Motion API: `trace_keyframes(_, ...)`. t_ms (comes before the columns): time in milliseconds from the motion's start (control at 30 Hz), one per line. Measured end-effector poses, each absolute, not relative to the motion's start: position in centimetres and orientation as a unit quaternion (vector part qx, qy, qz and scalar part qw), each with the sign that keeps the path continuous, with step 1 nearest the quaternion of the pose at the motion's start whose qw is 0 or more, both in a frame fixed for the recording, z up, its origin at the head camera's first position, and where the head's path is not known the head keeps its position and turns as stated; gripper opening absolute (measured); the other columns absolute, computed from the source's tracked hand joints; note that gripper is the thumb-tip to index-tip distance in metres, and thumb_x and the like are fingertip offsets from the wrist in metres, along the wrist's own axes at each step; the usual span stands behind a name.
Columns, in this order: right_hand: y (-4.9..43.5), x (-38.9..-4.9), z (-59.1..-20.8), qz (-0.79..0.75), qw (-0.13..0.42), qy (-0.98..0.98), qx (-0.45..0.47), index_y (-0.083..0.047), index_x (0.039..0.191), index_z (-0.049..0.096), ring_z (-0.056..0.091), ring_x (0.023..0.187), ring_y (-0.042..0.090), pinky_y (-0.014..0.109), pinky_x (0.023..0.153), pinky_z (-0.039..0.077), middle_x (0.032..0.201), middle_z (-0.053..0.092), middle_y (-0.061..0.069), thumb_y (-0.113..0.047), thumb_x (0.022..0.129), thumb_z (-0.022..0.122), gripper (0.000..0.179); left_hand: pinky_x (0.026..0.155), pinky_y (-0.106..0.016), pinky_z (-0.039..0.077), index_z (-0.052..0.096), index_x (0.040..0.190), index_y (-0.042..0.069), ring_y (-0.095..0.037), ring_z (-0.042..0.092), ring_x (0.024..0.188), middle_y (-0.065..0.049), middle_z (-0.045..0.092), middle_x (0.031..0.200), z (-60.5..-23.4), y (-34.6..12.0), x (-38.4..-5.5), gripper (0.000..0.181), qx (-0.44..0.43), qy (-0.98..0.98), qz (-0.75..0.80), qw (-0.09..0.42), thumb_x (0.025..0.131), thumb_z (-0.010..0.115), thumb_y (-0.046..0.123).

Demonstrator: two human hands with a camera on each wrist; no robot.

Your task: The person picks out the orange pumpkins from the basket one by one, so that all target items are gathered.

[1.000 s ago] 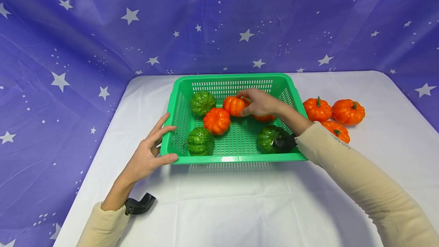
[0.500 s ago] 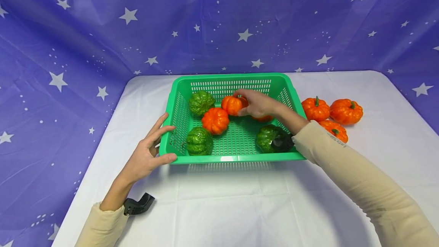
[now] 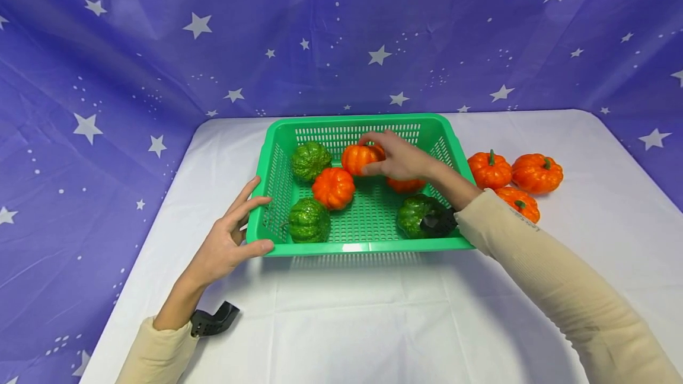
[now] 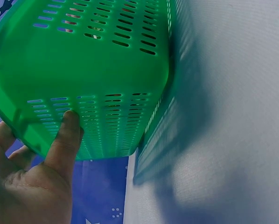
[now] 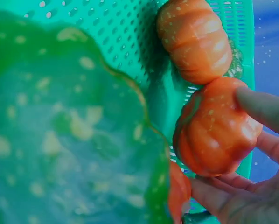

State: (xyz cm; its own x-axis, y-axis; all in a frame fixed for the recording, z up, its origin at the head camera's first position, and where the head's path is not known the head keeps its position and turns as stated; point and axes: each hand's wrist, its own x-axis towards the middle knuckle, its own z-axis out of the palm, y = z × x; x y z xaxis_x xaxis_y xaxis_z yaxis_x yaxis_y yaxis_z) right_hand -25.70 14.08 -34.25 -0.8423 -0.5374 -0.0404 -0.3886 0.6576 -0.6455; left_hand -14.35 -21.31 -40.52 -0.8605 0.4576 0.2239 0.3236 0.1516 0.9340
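My left hand [image 3: 221,250] holds the front left corner of a green plastic basket [image 3: 368,246], thumb on the front rim. In the left wrist view one of its fingers [image 4: 65,140] lies along the slotted outer wall. Inside the basket, near the back, my right hand [image 3: 402,159] grips a small ribbed orange pumpkin [image 3: 356,160]. The right wrist view has my thumb [image 5: 265,107] over this pumpkin [image 5: 219,130] and fingers beneath. Another orange pumpkin [image 3: 334,188] sits just in front of it, and a third [image 3: 405,185] is partly hidden under my right hand.
Green pumpkins stand in the basket: one back left [image 3: 310,160], one front left [image 3: 309,220], one front right [image 3: 413,216] below my right wrist. Three orange pumpkins [image 3: 536,173] cluster on the white tablecloth [image 3: 363,319] right of the basket. A starry purple cloth [image 3: 320,34] hangs behind.
My right hand and the orange pumpkin in it have risen slightly toward the back of the basket. More of the pumpkin under that hand shows. The left hand stays at the corner.
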Motion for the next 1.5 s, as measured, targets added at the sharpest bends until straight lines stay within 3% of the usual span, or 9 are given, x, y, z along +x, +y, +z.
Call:
trace_keyframes(67, 14.0, -25.6, -34.2, -0.341, 0.109, 0.898, -0.254, -0.007, 0.132, 0.055, 0.043, 0.097, 0.030, 0.040, 0.076, 0.044, 0.106, 0.051, 0.015, -0.015, 0.089, 0.074, 0.048, 0.111, -0.059, 0.016, 0.042, 0.144, -0.005, -0.033, 0.013, 0.148, 0.004, 0.005, 0.165, -40.5, -21.3, -14.3, 0.066, 0.259, 0.757, 0.598, 0.056, 0.084, 0.070, -0.007)
trace_keyframes(267, 14.0, -25.6, -34.1, -0.368, 0.088, 0.887, -0.265, -0.006, 0.130, 0.060, 0.045, 0.096, 0.028, 0.038, 0.073, 0.044, 0.104, 0.057, 0.012, -0.014, 0.087, 0.077, 0.047, 0.109, -0.022, 0.028, 0.041, 0.144, -0.005, -0.035, 0.014, 0.147, 0.003, 0.005, 0.165, -40.4, -21.4, -14.2, 0.067, 0.260, 0.757, 0.597, 0.055, 0.083, 0.071, -0.008)
trace_keyframes(333, 14.0, -25.6, -34.0, -0.370, 0.083, 0.886, -0.268, -0.006, 0.130, 0.060, 0.045, 0.096, 0.027, 0.038, 0.074, 0.044, 0.104, 0.057, 0.012, -0.015, 0.087, 0.077, 0.047, 0.107, -0.020, 0.028, 0.041, 0.144, -0.006, -0.035, 0.014, 0.147, 0.003, 0.005, 0.165, -40.4, -21.3, -14.1, 0.067, 0.261, 0.757, 0.597, 0.055, 0.084, 0.070, -0.008)
trace_keyframes(467, 14.1, -25.5, -33.9, -0.370, 0.081, 0.886, -0.267, -0.008, 0.131, 0.060, 0.042, 0.093, 0.027, 0.039, 0.073, 0.039, 0.099, 0.052, 0.013, -0.019, 0.088, 0.077, 0.047, 0.112, -0.039, 0.025, 0.041, 0.145, -0.005, -0.034, 0.013, 0.148, 0.004, 0.005, 0.165, -40.4, -21.4, -14.1, 0.067, 0.257, 0.760, 0.594, 0.056, 0.084, 0.070, -0.007)
trace_keyframes(633, 14.1, -25.3, -33.7, -0.371, 0.083, 0.886, -0.267, -0.009, 0.131, 0.059, 0.043, 0.092, 0.028, 0.039, 0.073, 0.039, 0.102, 0.049, 0.013, -0.022, 0.087, 0.078, 0.049, 0.108, -0.063, 0.016, 0.041, 0.144, -0.006, -0.033, 0.013, 0.148, 0.004, 0.005, 0.165, -40.4, -21.4, -14.1, 0.067, 0.255, 0.759, 0.596, 0.058, 0.084, 0.070, -0.008)
trace_keyframes(933, 14.0, -24.9, -32.8, -0.378, 0.096, 0.877, -0.282, -0.009, 0.134, 0.059, 0.054, 0.105, 0.024, 0.039, 0.084, 0.048, 0.129, 0.058, 0.007, -0.021, 0.087, 0.078, 0.052, 0.108, -0.066, 0.014, 0.040, 0.145, -0.006, -0.032, 0.011, 0.148, 0.005, 0.005, 0.165, -40.4, -21.3, -14.1, 0.067, 0.253, 0.756, 0.601, 0.059, 0.084, 0.070, -0.007)
trace_keyframes(1233, 14.5, -23.8, -31.1, -0.388, 0.101, 0.869, -0.291, -0.009, 0.136, 0.057, 0.055, 0.101, 0.023, 0.039, 0.082, 0.049, 0.125, 0.059, 0.006, -0.020, 0.090, 0.075, 0.051, 0.108, -0.067, 0.013, 0.042, 0.145, -0.002, -0.033, 0.011, 0.148, 0.005, 0.005, 0.165, -40.5, -21.3, -14.3, 0.067, 0.252, 0.753, 0.604, 0.059, 0.084, 0.069, -0.007)
trace_keyframes(1500, 15.7, -22.9, -29.8, -0.399, 0.066, 0.864, -0.301, -0.008, 0.138, 0.055, 0.049, 0.113, 0.024, 0.044, 0.091, 0.043, 0.126, 0.057, 0.007, -0.021, 0.093, 0.072, 0.050, 0.107, -0.068, 0.014, 0.041, 0.145, -0.005, -0.032, 0.011, 0.148, 0.005, 0.005, 0.165, -40.5, -21.4, -14.3, 0.067, 0.253, 0.756, 0.601, 0.058, 0.084, 0.070, -0.006)
